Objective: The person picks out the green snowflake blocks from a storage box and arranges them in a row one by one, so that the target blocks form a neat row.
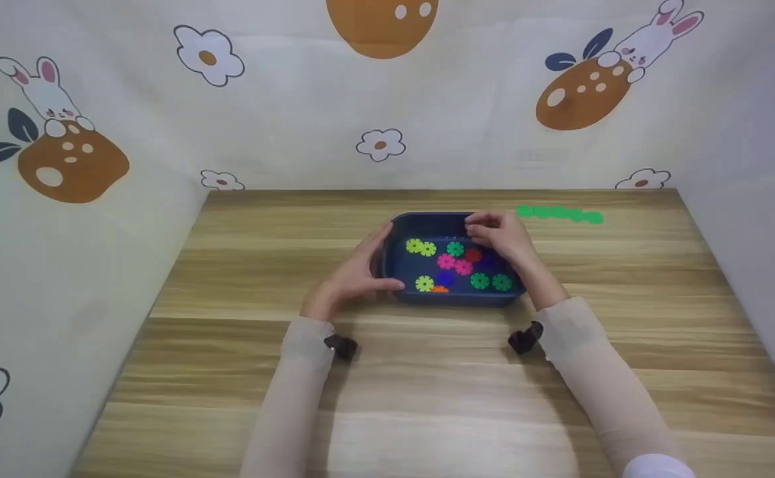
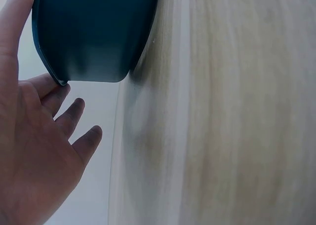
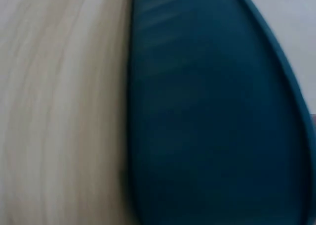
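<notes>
A dark blue plastic tray stands on the wooden table, with several notched flower-shaped discs inside. My left hand holds its left end, thumb on the front corner and fingers along the far left side. In the left wrist view, the left hand has its index finger touching the tray corner, other fingers spread loosely. Over the tray's far right part is my right hand, fingers bent; whether they hold a disc is not visible. Inside lie yellow discs, pink discs and green discs.
A row of joined green discs lies on the table behind and right of the tray. The wooden table meets a patterned cloth wall at the back. Blurred tray wall fills much of the right wrist view.
</notes>
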The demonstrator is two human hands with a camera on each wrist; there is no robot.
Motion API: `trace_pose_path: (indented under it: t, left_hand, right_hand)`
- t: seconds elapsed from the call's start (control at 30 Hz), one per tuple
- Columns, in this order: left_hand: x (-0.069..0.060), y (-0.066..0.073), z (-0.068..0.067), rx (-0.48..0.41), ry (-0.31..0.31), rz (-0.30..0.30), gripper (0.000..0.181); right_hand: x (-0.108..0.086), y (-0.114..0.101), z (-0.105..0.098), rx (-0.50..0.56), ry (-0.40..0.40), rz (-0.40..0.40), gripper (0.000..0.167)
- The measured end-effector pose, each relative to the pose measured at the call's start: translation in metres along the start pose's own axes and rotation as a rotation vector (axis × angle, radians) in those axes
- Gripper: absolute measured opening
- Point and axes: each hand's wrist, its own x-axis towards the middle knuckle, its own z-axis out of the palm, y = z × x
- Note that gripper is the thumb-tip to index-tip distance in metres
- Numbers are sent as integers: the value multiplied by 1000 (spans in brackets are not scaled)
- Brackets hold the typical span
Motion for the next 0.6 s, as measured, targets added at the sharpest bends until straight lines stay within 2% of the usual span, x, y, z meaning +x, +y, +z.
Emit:
trace_pose_path:
  t: [0.23,0.43,0.6]
  left_hand:
    - [-1,-1,1,13,-1,-2,116]
    - [-1,0,2,17,6,-8,114]
    - [-1,0,2,12,4,-13,115]
  right_hand:
    - [11,15,10,-179,-48,65,36]
    - [17,21,13,-410,-97,3,38]
    - [18,22,17,-513,-83,-21,37]
